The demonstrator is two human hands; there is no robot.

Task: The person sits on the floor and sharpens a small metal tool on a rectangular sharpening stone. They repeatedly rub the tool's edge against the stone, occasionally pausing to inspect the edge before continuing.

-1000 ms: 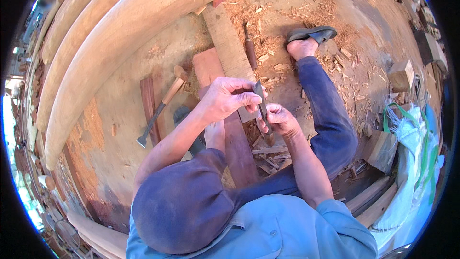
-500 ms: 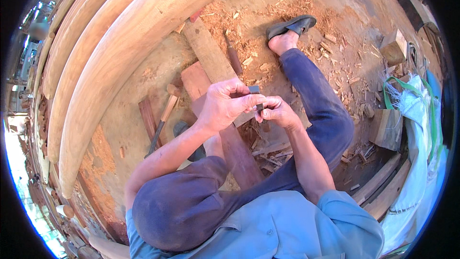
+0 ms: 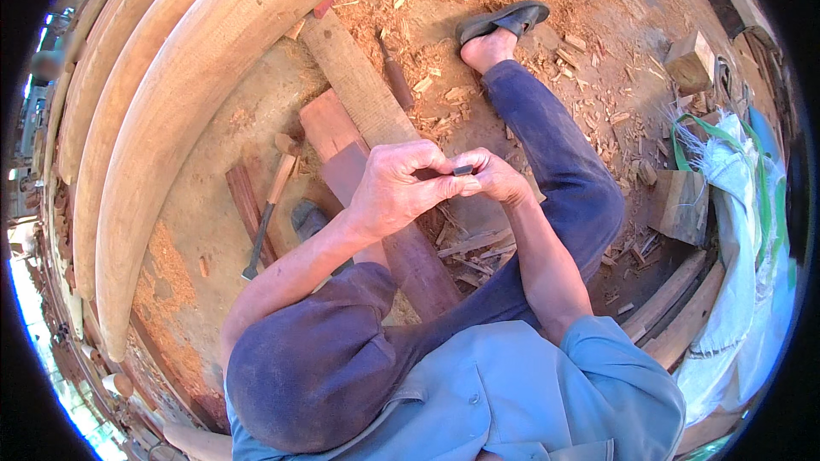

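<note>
My left hand and my right hand meet over the wooden boards, both closed in a pinch. Between their fingertips is a small dark grey block, mostly covered by the fingers. A moment before, more of its flat rectangular side showed; now a narrow edge does. Beneath my hands lie a light brown board and a reddish board, the latter running back toward my lap. To the left of my left forearm, a chisel-like tool with a wooden handle and dark metal blade rests on the ground.
Large curved timbers stand along the left. A wooden-handled tool lies among wood chips beyond the boards. To the right are wood blocks, a white sack and curved wooden pieces. My sandalled foot extends forward.
The dark block has turned, showing a thinner edge. My right hand has come up closer to my left, and its fingers now cover more of the block. The whole view has shifted slightly.
</note>
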